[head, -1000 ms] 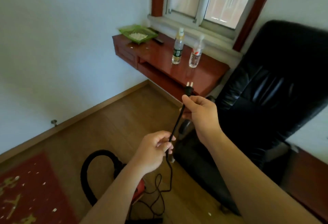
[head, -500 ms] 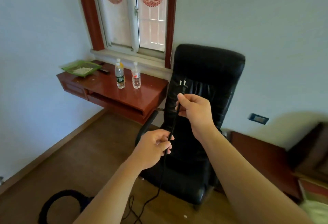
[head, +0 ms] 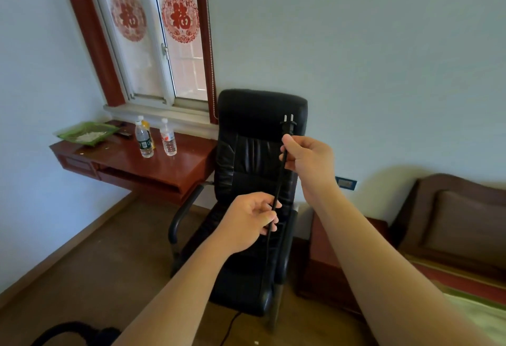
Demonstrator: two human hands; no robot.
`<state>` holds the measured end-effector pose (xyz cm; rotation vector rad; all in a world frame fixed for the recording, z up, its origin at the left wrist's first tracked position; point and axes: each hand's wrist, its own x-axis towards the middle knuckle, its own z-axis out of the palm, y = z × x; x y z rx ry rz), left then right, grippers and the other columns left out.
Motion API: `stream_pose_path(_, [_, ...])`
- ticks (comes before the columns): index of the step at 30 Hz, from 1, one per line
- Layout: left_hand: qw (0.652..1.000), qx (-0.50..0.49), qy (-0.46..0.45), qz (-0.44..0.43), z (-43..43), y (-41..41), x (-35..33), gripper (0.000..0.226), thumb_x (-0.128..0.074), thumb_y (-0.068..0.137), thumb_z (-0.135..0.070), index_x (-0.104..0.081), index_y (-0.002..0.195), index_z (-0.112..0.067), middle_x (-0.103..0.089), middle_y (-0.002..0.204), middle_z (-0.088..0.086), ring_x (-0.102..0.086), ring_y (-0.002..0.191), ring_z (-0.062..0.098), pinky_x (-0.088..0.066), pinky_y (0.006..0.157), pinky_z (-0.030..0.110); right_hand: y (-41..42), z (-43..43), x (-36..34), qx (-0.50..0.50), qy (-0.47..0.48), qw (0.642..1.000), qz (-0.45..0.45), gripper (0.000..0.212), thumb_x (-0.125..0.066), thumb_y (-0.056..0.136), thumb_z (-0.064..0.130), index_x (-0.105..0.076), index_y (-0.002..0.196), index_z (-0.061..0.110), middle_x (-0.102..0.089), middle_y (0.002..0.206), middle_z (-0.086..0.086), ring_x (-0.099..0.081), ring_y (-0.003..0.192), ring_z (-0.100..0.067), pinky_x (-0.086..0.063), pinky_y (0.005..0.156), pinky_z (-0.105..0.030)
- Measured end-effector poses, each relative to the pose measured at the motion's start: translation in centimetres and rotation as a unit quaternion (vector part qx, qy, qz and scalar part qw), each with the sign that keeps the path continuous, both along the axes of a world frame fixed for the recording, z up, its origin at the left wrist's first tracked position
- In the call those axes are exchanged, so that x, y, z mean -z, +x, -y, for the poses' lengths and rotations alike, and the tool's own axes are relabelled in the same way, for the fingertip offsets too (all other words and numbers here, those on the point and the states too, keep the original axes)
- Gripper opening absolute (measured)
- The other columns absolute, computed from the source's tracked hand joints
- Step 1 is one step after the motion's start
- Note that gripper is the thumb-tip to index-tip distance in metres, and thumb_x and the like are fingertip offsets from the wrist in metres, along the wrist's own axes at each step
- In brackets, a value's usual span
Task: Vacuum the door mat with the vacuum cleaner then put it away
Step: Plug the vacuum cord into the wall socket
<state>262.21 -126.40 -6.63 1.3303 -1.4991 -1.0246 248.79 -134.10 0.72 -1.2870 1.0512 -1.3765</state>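
Cord [head: 278, 189] of the vacuum cleaner is in both hands as it was half a second before, but in the head view the camera has turned more to the right: the desk [head: 175, 170] with the bottles [head: 167, 140] has slid to the left, and the brown headboard [head: 451, 217] now fills the right edge. The right hand [head: 309, 158] has gone higher and further right, so the plug [head: 288, 124], prongs up, now stands before the upper right corner of the black chair [head: 246, 154], and a longer straight piece of cord runs between the hands. The wall socket [head: 346, 183] lies just right of the right wrist. The right thumb and forefinger are curled and pinch the cord just under the plug; the other fingers are folded in. The left hand [head: 250, 221], lower and more to the left, pinches the cord between thumb and bent fingers. Below it the cord hangs down to the floor. The black vacuum hose [head: 68, 332] curves at the bottom left edge.
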Motion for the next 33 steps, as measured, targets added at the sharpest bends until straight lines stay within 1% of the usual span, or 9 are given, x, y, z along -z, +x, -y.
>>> stream_pose_path(2, [1.000,0.010,0.002,0.000,0.3,-2.1,-0.5,0.022,-0.055,0.098,0.002,-0.068,0.103,-0.014,-0.067,0.078,0.003,-0.070,0.072,0.015,-0.061,0.076,0.041,-2.3,0.1,-0.4,0.009,0.002,1.000,0.003,0.022,-0.067,0.096,0.024,-0.073,0.076,0.016,-0.068,0.070,0.002,-0.066,0.070,-0.013,-0.058,0.072,-0.029])
stream_pose_path(4, [1.000,0.016,0.005,-0.001,0.7,-3.6,-0.9,0.023,-0.055,0.098,0.002,-0.069,0.100,-0.017,-0.068,0.077,0.001,-0.070,0.072,0.016,-0.060,0.079,0.048,-3.9,0.4,-0.6,0.016,0.005,1.000,0.005,0.023,-0.067,0.096,0.024,-0.074,0.077,0.013,-0.069,0.071,-0.001,-0.066,0.069,-0.014,-0.059,0.072,-0.030])
stream_pose_path(7, [0.999,0.036,0.006,0.005,1.8,-6.0,-1.3,0.022,-0.056,0.098,0.002,-0.069,0.099,-0.016,-0.068,0.075,0.000,-0.070,0.071,0.016,-0.058,0.081,0.052,-6.6,0.9,-1.0,0.034,0.011,0.999,0.021,0.021,-0.067,0.096,0.021,-0.072,0.079,0.010,-0.067,0.071,-0.002,-0.064,0.067,-0.014,-0.056,0.068,-0.027])
stream_pose_path(11, [0.998,0.062,0.007,0.002,4.2,-8.3,-1.2,0.021,-0.057,0.097,0.002,-0.069,0.101,-0.014,-0.069,0.077,0.003,-0.071,0.072,0.020,-0.059,0.081,0.057,-9.5,2.2,-1.2,0.063,0.017,0.997,0.037,0.021,-0.067,0.096,0.017,-0.071,0.077,0.013,-0.066,0.065,0.002,-0.064,0.065,-0.014,-0.058,0.067,-0.028])
stream_pose_path(14, [0.996,0.091,0.003,0.004,6.3,-10.0,-1.0,0.021,-0.057,0.098,0.001,-0.069,0.101,-0.016,-0.070,0.079,0.006,-0.072,0.074,0.022,-0.059,0.080,0.057,-11.2,3.6,-1.0,0.088,0.024,0.995,0.043,0.017,-0.066,0.096,0.016,-0.071,0.080,0.012,-0.066,0.069,0.000,-0.064,0.065,-0.014,-0.056,0.065,-0.026])
stream_pose_path(18, [0.992,0.127,-0.003,0.000,9.7,-12.1,-0.6,0.018,-0.059,0.097,-0.001,-0.070,0.101,-0.015,-0.072,0.084,0.011,-0.074,0.077,0.025,-0.058,0.080,0.058,-13.4,6.0,-0.8,0.127,0.027,0.991,0.034,0.013,-0.067,0.096,0.018,-0.072,0.087,0.010,-0.067,0.072,0.001,-0.065,0.065,-0.014,-0.052,0.063,-0.028])
stream_pose_path(21, [0.987,0.158,-0.008,-0.006,12.4,-13.4,-0.7,0.016,-0.059,0.097,-0.001,-0.069,0.103,-0.011,-0.073,0.089,0.016,-0.074,0.080,0.029,-0.058,0.081,0.057,-14.7,7.8,-1.0,0.157,0.025,0.986,0.043,0.012,-0.066,0.096,0.016,-0.071,0.089,0.008,-0.067,0.073,-0.001,-0.064,0.063,-0.013,-0.053,0.062,-0.024])
stream_pose_path(27, [0.976,0.218,-0.010,0.010,17.2,-14.9,-1.0,0.014,-0.060,0.098,-0.004,-0.070,0.101,-0.014,-0.072,0.082,0.004,-0.075,0.081,0.026,-0.061,0.078,0.053,-16.5,10.6,-1.2,0.207,0.019,0.976,0.055,0.011,-0.066,0.096,0.014,-0.070,0.089,0.007,-0.065,0.073,-0.002,-0.062,0.059,-0.010,-0.054,0.059,-0.021])
stream_pose_path(33, [0.971,0.240,-0.010,0.015,20.6,-16.8,-0.8,0.014,-0.061,0.098,-0.004,-0.070,0.103,-0.014,-0.073,0.083,0.005,-0.075,0.081,0.027,-0.061,0.080,0.053,-18.8,13.4,-1.0,0.225,0.015,0.972,0.062,0.012,-0.065,0.096,0.014,-0.071,0.090,0.006,-0.065,0.073,-0.002,-0.062,0.061,-0.012,-0.053,0.059,-0.021])
